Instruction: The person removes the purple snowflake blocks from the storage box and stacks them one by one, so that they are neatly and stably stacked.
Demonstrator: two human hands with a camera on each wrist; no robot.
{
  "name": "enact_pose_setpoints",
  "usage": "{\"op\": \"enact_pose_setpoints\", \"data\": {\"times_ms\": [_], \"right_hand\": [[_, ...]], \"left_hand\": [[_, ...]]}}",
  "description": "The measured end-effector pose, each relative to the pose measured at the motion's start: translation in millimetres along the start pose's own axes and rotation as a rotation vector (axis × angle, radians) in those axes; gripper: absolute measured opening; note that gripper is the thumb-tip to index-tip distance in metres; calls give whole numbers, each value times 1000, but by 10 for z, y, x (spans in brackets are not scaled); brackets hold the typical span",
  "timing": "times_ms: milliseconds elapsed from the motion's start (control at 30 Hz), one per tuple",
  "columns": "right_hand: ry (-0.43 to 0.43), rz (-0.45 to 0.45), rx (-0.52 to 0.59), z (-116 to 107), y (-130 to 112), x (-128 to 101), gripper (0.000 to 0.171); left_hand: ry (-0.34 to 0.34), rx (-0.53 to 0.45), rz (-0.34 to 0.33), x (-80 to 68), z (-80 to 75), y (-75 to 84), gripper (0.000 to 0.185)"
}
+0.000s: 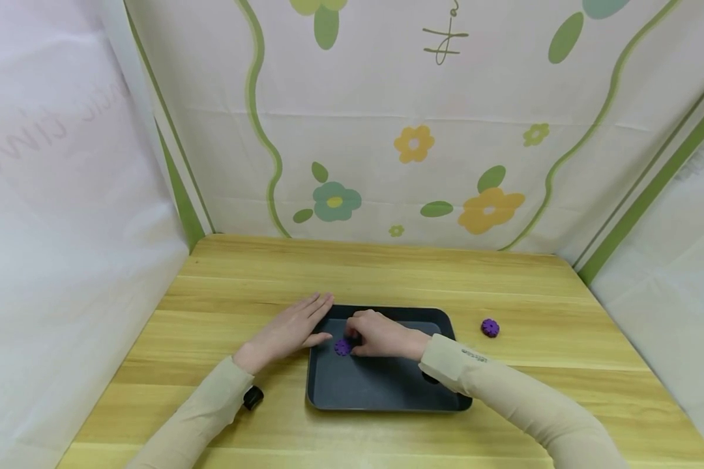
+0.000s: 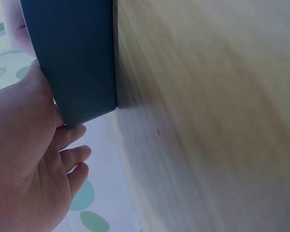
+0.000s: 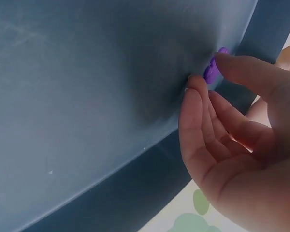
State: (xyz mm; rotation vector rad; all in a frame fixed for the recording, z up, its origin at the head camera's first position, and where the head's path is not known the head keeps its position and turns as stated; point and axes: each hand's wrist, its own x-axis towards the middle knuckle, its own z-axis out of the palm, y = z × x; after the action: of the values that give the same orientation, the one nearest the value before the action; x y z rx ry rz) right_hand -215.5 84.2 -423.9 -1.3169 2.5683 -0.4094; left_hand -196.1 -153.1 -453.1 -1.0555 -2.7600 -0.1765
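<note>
Your right hand (image 1: 381, 335) is inside the dark tray (image 1: 387, 391), near its far left corner, and its thumb and fingertips (image 3: 195, 84) are pinching a little purple flower piece (image 1: 343, 347) that sits on the tray floor. In the right wrist view you can see only a bit of purple peeking out between the thumb and the fingers, so the pinch is a small, careful one, right for such a tiny thing. Your left hand (image 1: 290, 332) lies flat with its fingers straight and close together, pressed along the left rim of the tray, with the thumb reaching over the edge. It looks like you put it there to keep the tray from sliding on the wooden table (image 1: 240, 273) while the other hand works. A second purple flower piece (image 1: 489, 327) waits on the table to the right of the tray, well apart from both hands. A small black thing (image 1: 253, 397) sits at your left sleeve, and you cannot tell what it is
</note>
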Motion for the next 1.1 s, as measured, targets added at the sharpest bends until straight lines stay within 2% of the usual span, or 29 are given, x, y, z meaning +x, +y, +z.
{"op": "enact_pose_setpoints", "data": {"times_ms": [500, 733, 1100], "right_hand": [[22, 11, -20, 49, -40, 69, 21], [-8, 32, -43, 66, -55, 97, 18], [-11, 33, -7, 78, -48, 102, 19]], "left_hand": [[-2, 3, 5, 17, -30, -13, 72], [-4, 7, 6, 12, -28, -14, 71], [-24, -14, -12, 5, 11, -17, 72]]}}
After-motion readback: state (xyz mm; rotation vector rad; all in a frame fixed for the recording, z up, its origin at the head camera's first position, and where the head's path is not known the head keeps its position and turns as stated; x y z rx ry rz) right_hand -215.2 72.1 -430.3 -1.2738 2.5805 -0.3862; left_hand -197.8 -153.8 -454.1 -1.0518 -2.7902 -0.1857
